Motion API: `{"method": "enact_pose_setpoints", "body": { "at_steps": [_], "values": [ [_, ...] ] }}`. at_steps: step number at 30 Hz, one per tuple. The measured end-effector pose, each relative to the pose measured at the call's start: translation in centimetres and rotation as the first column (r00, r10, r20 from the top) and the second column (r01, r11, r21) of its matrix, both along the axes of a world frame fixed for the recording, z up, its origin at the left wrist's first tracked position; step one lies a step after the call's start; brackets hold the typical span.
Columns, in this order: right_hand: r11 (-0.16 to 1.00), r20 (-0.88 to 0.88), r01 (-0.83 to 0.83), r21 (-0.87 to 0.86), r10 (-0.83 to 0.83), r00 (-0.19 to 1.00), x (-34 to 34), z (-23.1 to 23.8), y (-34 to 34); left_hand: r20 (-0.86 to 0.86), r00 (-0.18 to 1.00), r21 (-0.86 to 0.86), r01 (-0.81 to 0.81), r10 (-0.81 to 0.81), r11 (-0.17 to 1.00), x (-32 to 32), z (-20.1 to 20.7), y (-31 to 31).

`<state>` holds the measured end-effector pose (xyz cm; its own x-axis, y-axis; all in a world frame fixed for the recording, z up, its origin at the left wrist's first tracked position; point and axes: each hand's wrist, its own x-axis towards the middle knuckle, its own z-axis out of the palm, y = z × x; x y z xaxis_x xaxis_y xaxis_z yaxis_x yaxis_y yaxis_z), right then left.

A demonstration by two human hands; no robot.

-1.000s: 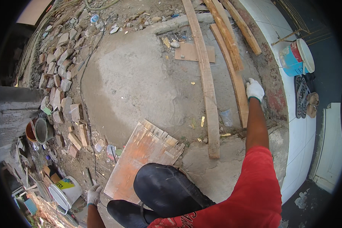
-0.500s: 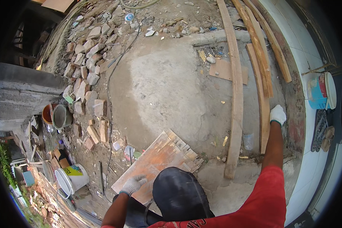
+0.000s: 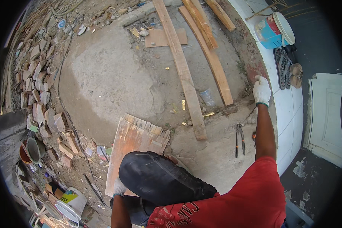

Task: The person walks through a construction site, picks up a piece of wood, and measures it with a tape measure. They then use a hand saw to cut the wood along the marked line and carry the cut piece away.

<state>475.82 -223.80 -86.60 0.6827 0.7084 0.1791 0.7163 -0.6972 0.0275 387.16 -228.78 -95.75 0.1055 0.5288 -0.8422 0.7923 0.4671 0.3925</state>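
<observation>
My right hand (image 3: 262, 91), in a white knit glove, reaches out over the raised ledge beside the white tiles. Its fingers look curled in; whatever they may hold is hidden. Below it on the concrete lie pincers (image 3: 239, 140) with orange-and-black handles. A small orange-and-black object (image 3: 254, 136) is partly covered by my right forearm. My left hand (image 3: 119, 187), gloved too, is low by my knee at the edge of a worn reddish wooden board (image 3: 135, 138). The knee and dark trousers hide its fingers. The board lies on the ground, its far end splintered.
A long plank (image 3: 180, 72) and a shorter plank (image 3: 212, 66) lie ahead, with thicker beams (image 3: 201, 22) beyond. Broken bricks (image 3: 40, 83) and a black cable (image 3: 66, 110) run along the left. A blue-and-white bucket (image 3: 271, 32) and sandals (image 3: 283, 68) are on the tiles.
My view has swung to the right, bringing the pincers and a white door into sight. My left hand, spread over the board before, is now partly behind my knee.
</observation>
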Motion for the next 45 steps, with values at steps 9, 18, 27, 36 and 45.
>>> {"method": "enact_pose_setpoints", "body": {
  "at_steps": [9, 18, 27, 36, 45],
  "values": [
    [0.859, 0.020, 0.376, -0.348, -0.394, 0.919, -10.3, 9.1, -14.8, 0.107, 0.989, 0.139, 0.083, -0.098, 0.987, -1.6, -3.8, -1.5],
    [0.883, -0.023, 0.404, -0.240, -0.421, 0.907, -17.1, 4.3, -23.9, 0.225, 0.962, 0.129, -0.189, 0.157, 0.974, 1.4, -1.6, -1.9],
    [0.754, -0.584, -0.619, -0.219, 0.407, 0.702, -38.0, 4.2, -5.2, 0.489, 0.794, 0.149, -0.485, 0.362, 0.862, 9.8, 3.7, -1.5],
    [-0.133, -0.898, -0.991, -0.003, 0.437, -0.055, -65.4, -3.1, 1.5, 0.572, 0.187, -0.184, -0.919, 0.799, 0.347, 6.9, 0.3, -7.9],
    [-0.323, -0.967, -0.940, -0.106, 0.255, 0.021, -72.3, -6.4, 1.5, 0.596, -0.177, -0.221, -0.974, 0.783, -0.052, 5.9, -3.7, -10.8]
  ]
}}
